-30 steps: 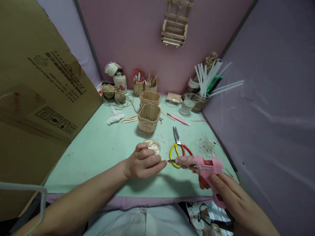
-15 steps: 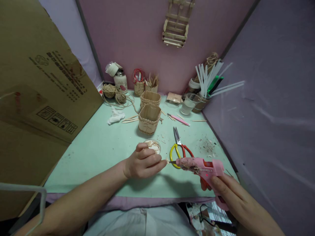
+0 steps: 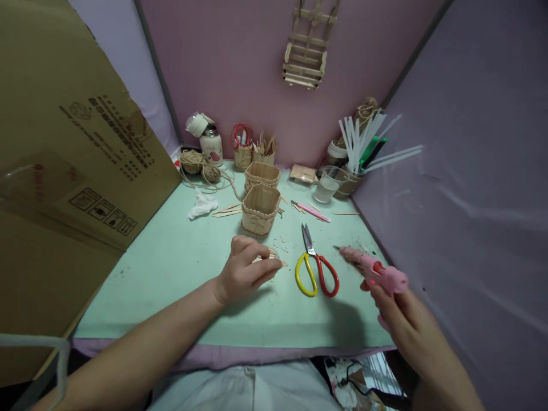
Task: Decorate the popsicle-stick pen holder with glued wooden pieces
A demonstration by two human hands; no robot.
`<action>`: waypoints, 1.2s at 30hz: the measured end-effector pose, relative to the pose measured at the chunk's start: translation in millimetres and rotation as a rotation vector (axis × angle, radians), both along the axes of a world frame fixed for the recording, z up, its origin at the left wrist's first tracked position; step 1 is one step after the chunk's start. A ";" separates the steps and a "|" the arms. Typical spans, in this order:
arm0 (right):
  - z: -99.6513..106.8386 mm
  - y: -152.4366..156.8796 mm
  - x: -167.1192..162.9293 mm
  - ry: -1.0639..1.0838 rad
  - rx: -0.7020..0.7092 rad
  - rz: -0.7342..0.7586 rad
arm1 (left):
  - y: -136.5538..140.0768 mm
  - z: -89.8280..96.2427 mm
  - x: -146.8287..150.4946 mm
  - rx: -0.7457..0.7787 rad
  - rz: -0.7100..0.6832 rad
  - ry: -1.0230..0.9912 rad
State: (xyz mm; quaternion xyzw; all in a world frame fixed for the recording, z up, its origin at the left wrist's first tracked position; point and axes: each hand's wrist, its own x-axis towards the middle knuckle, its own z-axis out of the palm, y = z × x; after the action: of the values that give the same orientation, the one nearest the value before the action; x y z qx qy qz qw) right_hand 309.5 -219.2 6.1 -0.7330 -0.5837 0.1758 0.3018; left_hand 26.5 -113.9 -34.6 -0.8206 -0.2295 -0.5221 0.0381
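My left hand (image 3: 246, 268) is pinched closed in front of the near basket, with a tiny pale wood chip (image 3: 284, 264) at its fingertips. Behind its fingers, partly hidden, lies a small round dish (image 3: 272, 252) of wood pieces. My right hand (image 3: 405, 322) is wrapped around a pink glue gun (image 3: 377, 273), whose nozzle points left and away from me, above the table's right side. Between the hands lie scissors (image 3: 312, 252) with one yellow and one red handle, blades pointing away. The near woven basket (image 3: 259, 220) stands upright just beyond my left hand.
A second basket (image 3: 262, 171) stands behind the first. Twine balls (image 3: 197, 164), a crumpled white tissue (image 3: 202, 204) and a cardboard box (image 3: 103, 171) are at left. A pink pen-like tool (image 3: 311, 211), a plastic cup (image 3: 328, 185) and glue sticks (image 3: 362, 140) are at right.
My right hand has drawn the glue gun away to the right and slightly up, clear of the scissors. My left hand has shifted slightly left and away from me, still pinching.
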 end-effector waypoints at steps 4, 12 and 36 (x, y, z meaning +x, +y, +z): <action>-44.0 35.2 20.7 -0.418 0.011 -0.162 | 3.5 -1.3 1.1 -0.266 0.018 -0.106; -67.4 33.1 15.3 -0.730 -0.012 -0.306 | 13.5 5.1 0.2 -1.050 0.016 -0.273; -22.6 81.5 -106.3 -0.151 0.499 0.696 | 24.6 8.9 -19.3 -1.865 -0.506 -0.417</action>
State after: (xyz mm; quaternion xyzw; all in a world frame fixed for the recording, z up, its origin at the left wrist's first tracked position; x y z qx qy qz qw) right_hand 203.2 -137.7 -16.5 -0.4078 -0.8411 0.0666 0.3489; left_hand 7.3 -89.3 -25.8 -0.4386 -0.3688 -0.2591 -0.7775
